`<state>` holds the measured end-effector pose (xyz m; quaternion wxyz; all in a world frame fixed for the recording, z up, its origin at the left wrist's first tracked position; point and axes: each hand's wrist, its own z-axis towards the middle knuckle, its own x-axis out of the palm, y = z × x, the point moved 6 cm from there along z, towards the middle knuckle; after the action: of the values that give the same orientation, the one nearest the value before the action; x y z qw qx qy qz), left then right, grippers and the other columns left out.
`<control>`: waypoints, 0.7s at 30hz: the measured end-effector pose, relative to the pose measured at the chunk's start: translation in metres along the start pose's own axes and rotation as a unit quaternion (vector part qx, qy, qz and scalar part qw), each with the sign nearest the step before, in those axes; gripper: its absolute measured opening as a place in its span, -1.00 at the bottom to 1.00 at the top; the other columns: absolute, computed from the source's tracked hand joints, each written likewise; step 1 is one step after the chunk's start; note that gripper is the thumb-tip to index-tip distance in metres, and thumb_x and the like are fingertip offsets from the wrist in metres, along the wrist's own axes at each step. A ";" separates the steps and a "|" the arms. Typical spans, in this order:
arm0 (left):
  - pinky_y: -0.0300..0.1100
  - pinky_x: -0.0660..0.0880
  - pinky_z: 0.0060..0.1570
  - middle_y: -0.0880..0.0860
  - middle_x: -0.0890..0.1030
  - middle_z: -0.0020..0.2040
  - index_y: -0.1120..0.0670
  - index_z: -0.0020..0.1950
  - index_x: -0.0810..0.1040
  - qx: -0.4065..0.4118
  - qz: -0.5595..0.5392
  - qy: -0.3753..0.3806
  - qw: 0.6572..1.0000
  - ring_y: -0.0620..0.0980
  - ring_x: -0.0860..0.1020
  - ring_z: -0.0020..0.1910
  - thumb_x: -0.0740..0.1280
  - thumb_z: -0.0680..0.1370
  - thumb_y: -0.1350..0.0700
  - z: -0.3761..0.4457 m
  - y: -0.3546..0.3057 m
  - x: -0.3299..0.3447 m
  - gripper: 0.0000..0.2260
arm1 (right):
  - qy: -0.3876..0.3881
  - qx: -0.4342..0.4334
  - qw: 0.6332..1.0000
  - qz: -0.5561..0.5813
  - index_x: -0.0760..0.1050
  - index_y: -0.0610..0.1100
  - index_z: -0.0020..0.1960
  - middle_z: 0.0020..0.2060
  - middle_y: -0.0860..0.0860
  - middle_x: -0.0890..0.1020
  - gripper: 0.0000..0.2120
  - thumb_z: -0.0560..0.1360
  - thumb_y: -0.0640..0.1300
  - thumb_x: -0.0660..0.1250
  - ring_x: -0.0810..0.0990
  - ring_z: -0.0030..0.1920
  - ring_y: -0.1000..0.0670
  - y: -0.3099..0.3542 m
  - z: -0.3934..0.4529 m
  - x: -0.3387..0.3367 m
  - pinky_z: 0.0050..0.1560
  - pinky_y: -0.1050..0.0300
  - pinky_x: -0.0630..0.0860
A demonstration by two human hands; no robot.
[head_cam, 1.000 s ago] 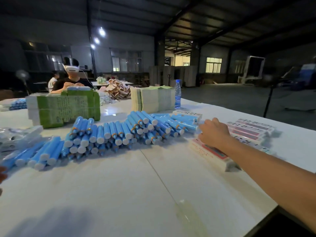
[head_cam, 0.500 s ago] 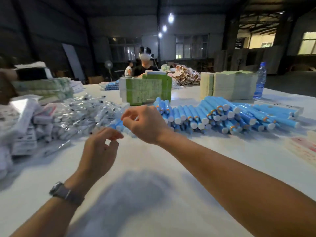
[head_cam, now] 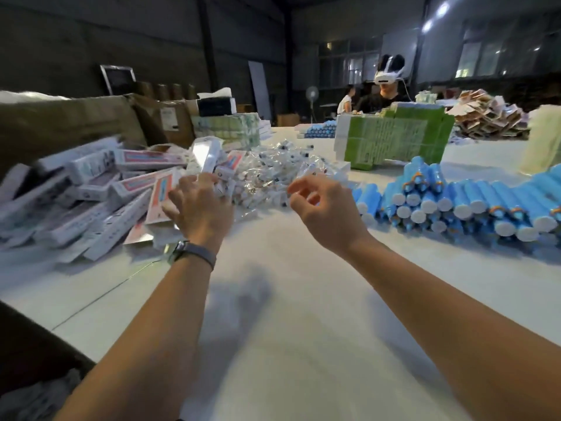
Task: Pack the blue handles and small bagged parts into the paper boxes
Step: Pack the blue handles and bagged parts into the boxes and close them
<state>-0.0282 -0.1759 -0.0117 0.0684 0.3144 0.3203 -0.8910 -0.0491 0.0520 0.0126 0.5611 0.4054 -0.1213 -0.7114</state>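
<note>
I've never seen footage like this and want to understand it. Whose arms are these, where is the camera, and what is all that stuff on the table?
There is no machine here. The single view comes from a camera worn on a person's head, looking forward and down, so the two bare arms are that person's own.

The left hand, with a wristband, reaches into a pile of long paper boxes; motion blur hides whether it grips one. The right hand hovers with loosely curled fingers in front of a heap of small clear bagged parts and seems to hold nothing.

On the white table, stacked blue handles with white end caps lie to the right. Farther back stands a green and white stack of packs, and another person wearing a headset sits behind it.
</note>
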 end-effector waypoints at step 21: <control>-0.36 0.46 -0.05 0.10 0.51 0.27 0.07 0.26 0.51 0.150 -0.220 -0.094 0.959 0.01 0.52 0.17 0.55 0.39 0.12 -0.034 -0.080 -0.050 -0.53 | 0.014 -0.069 0.993 -0.096 0.40 -0.01 0.40 0.14 0.00 0.50 -0.40 0.39 -0.26 0.40 0.47 0.12 0.00 -0.007 -0.001 -0.020 0.17 0.10 0.43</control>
<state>0.0032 -0.0959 0.0402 -0.1480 0.1580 0.2363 -0.9473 -0.0527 0.0723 0.0159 0.5188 0.3858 -0.0248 -0.7625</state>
